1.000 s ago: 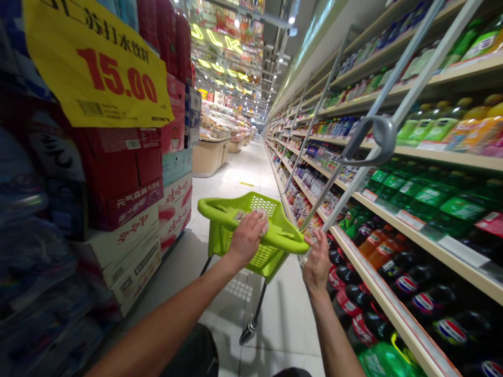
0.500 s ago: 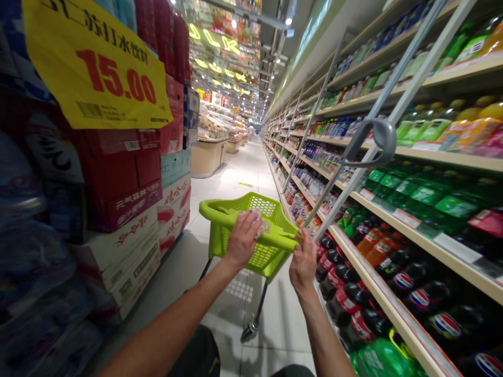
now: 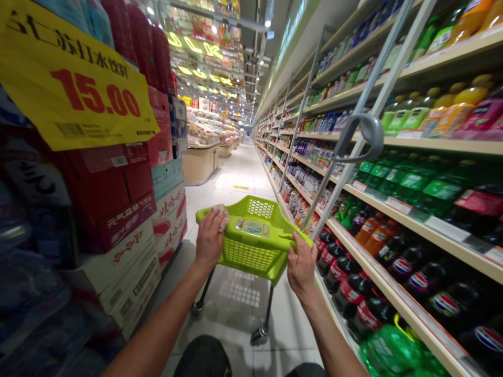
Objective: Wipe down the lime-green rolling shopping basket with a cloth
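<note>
A lime-green shopping cart (image 3: 248, 255) with a mesh basket stands before me, its handle toward me. Over the left end of the handle, my left hand (image 3: 210, 238) is closed around a crumpled whitish wipe (image 3: 222, 215), pressing it to the plastic. My right hand (image 3: 302, 264) grips the handle's right end, thumb on top. Between the hands, a clear panel with a label (image 3: 251, 227) shows in the middle of the handle. What lies under my left palm is hidden.
Shelves of bottled drinks (image 3: 422, 183) line the right side, with a grey hooked handle (image 3: 359, 137) jutting out. Stacked drink cartons (image 3: 129, 256) and a yellow price sign (image 3: 94, 99) crowd the left. A tiled aisle (image 3: 245, 173) runs ahead past a display counter (image 3: 202, 163).
My left hand has slid with the wipe from the handle's middle to its left end, uncovering the label panel. My right hand stays on the right end. The view has shifted slightly.
</note>
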A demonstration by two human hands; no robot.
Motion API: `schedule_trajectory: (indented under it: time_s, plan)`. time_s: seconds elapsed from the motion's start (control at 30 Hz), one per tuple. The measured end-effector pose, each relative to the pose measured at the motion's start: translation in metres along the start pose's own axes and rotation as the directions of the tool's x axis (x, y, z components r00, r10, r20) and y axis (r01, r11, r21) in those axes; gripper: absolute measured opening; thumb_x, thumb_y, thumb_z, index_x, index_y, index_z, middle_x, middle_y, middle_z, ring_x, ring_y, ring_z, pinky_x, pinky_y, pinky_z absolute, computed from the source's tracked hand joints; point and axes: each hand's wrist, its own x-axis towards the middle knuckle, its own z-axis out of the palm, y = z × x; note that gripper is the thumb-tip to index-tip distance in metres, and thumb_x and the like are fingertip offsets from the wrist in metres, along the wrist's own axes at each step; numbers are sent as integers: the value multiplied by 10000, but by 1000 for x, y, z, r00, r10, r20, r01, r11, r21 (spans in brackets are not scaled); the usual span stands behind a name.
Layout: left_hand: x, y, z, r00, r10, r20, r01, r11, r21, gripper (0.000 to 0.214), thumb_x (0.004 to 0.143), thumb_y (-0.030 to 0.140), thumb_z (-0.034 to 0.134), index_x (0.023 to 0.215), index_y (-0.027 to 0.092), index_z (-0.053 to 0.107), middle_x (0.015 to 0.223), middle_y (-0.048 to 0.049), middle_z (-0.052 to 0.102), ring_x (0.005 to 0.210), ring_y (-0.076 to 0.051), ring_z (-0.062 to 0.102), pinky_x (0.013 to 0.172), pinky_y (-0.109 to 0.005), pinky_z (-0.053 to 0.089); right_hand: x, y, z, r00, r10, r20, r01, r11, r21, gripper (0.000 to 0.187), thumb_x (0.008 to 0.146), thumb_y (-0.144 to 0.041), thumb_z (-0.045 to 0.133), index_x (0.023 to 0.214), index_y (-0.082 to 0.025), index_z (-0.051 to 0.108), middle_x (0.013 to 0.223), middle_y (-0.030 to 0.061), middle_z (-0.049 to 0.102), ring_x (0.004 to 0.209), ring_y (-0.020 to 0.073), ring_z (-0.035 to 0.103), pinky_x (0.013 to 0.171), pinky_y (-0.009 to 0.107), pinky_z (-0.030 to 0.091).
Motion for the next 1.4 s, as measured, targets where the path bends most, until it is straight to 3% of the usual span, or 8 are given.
schedule_trajectory:
  time_s: [0.17, 0.33, 0.4, 0.63, 0.93, 1.1, 1.23, 1.4]
  plan:
    - [-5, 20, 3, 968, 229, 106, -213, 966, -143, 307, 837, 141, 381, 1109, 188, 515, 1186, -80, 527, 1221, -214, 359, 1010, -443, 350, -1, 8, -3, 999, -52, 8, 52, 998, -23, 391, 870, -281, 310, 1244, -196, 388, 1088, 95, 580, 1048, 215, 503, 981, 504, 212]
    - [9, -40, -10, 998, -55, 9, 55, 998, 17, 294, 843, 218, 367, 1080, 186, 538, 1163, -100, 534, 1125, -237, 450, 953, -470, 384, 0, 15, -5, 1000, -25, 2, 25, 1000, -9, 396, 866, -277, 302, 1246, -206, 386, 1093, 89, 575, 1042, 215, 502, 977, 511, 221]
    - [10, -47, -11, 994, -110, -5, 110, 994, 15, 295, 839, 222, 365, 1073, 185, 542, 1144, -95, 542, 1114, -235, 457, 950, -472, 383, 0, 15, -3, 1000, -1, -22, 1, 1000, -1, 398, 864, -288, 296, 1241, -202, 392, 1072, 89, 580, 1034, 221, 502, 975, 525, 211]
    - [-6, 27, 9, 991, 87, 100, -68, 982, -177, 309, 834, 157, 361, 1090, 204, 527, 1166, -74, 537, 1187, -202, 398, 993, -445, 343, 0, 15, -7, 1000, 15, 1, -15, 1000, 24, 408, 867, -306, 280, 1248, -195, 377, 1047, 84, 598, 1033, 223, 499, 978, 524, 187]
    - [13, -5, -8, 946, -37, 322, 35, 999, 11, 261, 799, 269, 444, 1036, 204, 532, 1236, -112, 506, 1156, -268, 435, 977, -590, 205, 0, 14, -4, 999, 10, -45, -8, 999, 31, 389, 869, -306, 292, 1222, -189, 406, 1034, 85, 604, 1025, 217, 505, 975, 525, 200]
    - [1, 30, 4, 967, 110, 228, -95, 993, -75, 328, 820, 183, 363, 1123, 172, 488, 1187, -102, 548, 1148, -192, 452, 1012, -444, 263, -1, 10, 3, 998, 42, -56, -41, 999, 7, 392, 873, -319, 285, 1209, -176, 428, 1036, 91, 602, 1028, 224, 498, 984, 552, 161]
    - [-11, 68, 19, 951, 260, 167, -244, 964, -107, 310, 821, 201, 412, 1116, 195, 506, 1207, -99, 540, 1168, -205, 438, 1040, -472, 173, -2, 13, 0, 999, 13, -30, -13, 1000, 1, 394, 879, -323, 280, 1220, -176, 410, 1056, 89, 601, 1045, 225, 492, 986, 544, 163]
    - [-4, 49, 15, 985, 42, 166, -42, 999, -4, 302, 823, 178, 407, 1104, 225, 506, 1206, -91, 543, 1109, -220, 489, 1021, -531, 133, -2, 18, -9, 1000, -7, -10, 7, 998, 59, 397, 883, -295, 272, 1256, -186, 357, 1069, 75, 605, 1061, 209, 499, 987, 503, 197]
